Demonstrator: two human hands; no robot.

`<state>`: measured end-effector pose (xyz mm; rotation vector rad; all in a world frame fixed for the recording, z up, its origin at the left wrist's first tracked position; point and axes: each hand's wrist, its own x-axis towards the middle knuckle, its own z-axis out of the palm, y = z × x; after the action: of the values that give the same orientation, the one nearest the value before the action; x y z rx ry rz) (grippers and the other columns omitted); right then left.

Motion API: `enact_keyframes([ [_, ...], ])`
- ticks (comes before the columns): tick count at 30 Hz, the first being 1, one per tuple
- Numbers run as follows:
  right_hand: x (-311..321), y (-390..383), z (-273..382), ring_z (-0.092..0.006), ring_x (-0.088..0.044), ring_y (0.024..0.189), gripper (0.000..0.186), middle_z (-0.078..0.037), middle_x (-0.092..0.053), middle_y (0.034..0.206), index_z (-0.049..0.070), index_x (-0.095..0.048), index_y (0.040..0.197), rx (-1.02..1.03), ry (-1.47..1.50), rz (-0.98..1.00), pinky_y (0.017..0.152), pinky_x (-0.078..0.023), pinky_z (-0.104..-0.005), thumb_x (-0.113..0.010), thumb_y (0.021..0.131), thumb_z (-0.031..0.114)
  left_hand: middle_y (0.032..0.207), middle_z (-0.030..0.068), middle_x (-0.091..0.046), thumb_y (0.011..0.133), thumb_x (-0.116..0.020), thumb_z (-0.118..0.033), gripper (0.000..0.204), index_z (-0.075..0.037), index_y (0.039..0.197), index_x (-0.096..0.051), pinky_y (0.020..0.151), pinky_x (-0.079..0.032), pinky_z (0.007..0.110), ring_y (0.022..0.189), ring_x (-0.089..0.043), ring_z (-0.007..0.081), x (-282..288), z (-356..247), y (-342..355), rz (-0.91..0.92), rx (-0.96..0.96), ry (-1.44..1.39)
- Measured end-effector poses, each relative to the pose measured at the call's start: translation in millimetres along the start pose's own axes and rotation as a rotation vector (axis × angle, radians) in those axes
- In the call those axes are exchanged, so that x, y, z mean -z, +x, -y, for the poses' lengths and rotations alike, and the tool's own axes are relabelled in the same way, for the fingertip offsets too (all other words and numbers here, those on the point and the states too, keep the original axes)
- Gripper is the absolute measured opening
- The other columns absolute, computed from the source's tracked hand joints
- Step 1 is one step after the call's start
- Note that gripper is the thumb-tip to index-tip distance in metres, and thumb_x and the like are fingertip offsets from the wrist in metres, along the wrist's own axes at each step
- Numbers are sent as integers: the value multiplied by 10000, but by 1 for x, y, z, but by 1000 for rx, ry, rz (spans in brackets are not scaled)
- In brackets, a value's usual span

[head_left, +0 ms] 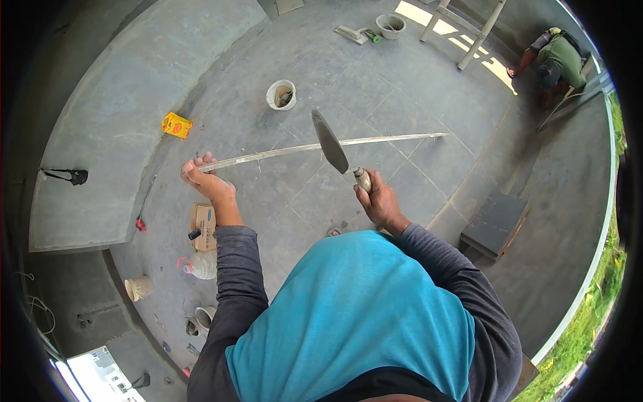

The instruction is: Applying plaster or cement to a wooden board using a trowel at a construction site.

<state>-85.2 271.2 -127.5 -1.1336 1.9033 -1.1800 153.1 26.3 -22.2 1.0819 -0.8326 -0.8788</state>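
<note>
My left hand [209, 179] grips one end of a long thin wooden strip [281, 153]. Small nails seem to stick out along the strip, which stretches rightward across the view. In my right hand [383, 203] is a trowel, its pale handle inside my closed fingers. The trowel's grey leaf-shaped blade [328, 141] points away from me and crosses in front of the strip. Whether the blade touches the strip I cannot tell.
Grey tiles cover the floor. A white bucket [281, 95] stands ahead, another bucket [390, 27] farther off near a wooden ladder [469, 33]. A cardboard box [203, 226] and plastic jug [203, 265] sit left. Stacked dark tiles [494, 224] lie right. Another person [562, 60] bends at far right.
</note>
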Motion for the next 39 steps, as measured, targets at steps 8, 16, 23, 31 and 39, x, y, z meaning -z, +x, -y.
enact_keyframes([
  [8,-55,-20,0,-444,-659,891,459,-248,-677,977,73,-491,1280,-181,-81,-53,755,-516,-479,-633,926,328,1119,49,-506,920,-617,-501,461,-133,1090,-400,1003,-437,397,1151,-566,224,90,33,6,262,63,17],
  [16,-102,-37,-28,-413,-661,924,478,-259,-670,999,31,-508,1260,-356,-14,-28,793,-509,-451,-640,917,337,1198,75,-505,890,-674,-514,534,-119,1129,-404,1040,-427,437,1235,-520,249,170,59,8,416,198,70],
  [23,-124,-47,-58,-369,-667,912,506,-236,-671,1005,30,-500,1283,-370,26,-23,790,-507,-450,-640,913,346,1233,105,-488,885,-681,-508,579,-75,1143,-396,1066,-405,446,1232,-508,245,208,66,-5,397,299,131],
  [31,-125,-52,-70,-316,-680,816,487,-214,-674,933,47,-500,1277,-341,25,-127,714,-524,-433,-628,924,357,1294,139,-451,928,-603,-538,647,-64,1296,-363,1063,-403,439,1251,-500,280,225,73,-9,425,331,219],
  [39,-118,-52,-37,-359,-665,874,469,-222,-673,958,46,-511,1257,-482,85,-13,780,-513,-458,-615,924,360,1268,128,-452,919,-608,-558,680,-60,1311,-361,1043,-413,427,1213,-508,273,226,70,-9,452,339,259],
])
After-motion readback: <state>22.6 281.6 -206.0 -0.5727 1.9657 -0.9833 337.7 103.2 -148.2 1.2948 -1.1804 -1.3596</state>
